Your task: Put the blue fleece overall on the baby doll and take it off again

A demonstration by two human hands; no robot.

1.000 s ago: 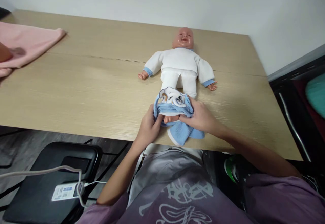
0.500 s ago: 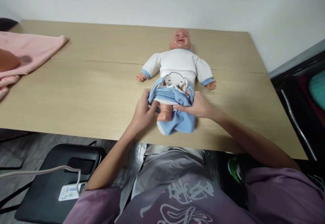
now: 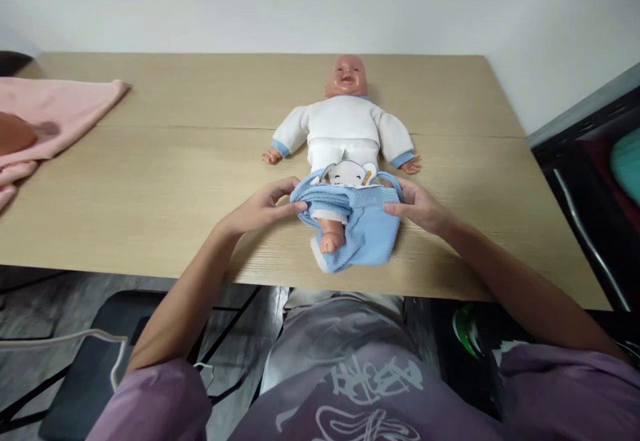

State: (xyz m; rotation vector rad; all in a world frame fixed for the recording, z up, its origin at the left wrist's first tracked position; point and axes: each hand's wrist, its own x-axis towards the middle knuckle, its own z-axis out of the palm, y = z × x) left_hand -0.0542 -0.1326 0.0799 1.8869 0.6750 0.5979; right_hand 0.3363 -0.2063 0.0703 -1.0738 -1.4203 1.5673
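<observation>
A baby doll (image 3: 345,118) in white clothes lies on its back on the wooden table (image 3: 175,161), head away from me. A light blue garment (image 3: 367,228) with a white animal patch is bunched around its legs. One bare foot pokes out of the blue fabric below. My left hand (image 3: 265,204) pinches the garment's left edge. My right hand (image 3: 417,204) grips its right edge. Both hands are closed on the cloth beside the doll's thighs.
A pink cloth (image 3: 47,114) lies at the table's far left with a brown object on it. A black chair (image 3: 95,361) with a white cable stands below the table's front edge. Dark furniture (image 3: 590,181) is at the right.
The blue garment went up the doll's legs toward its waist, then was spread wider. My hands moved apart to its two sides, and the second trouser leg now lies flatter.
</observation>
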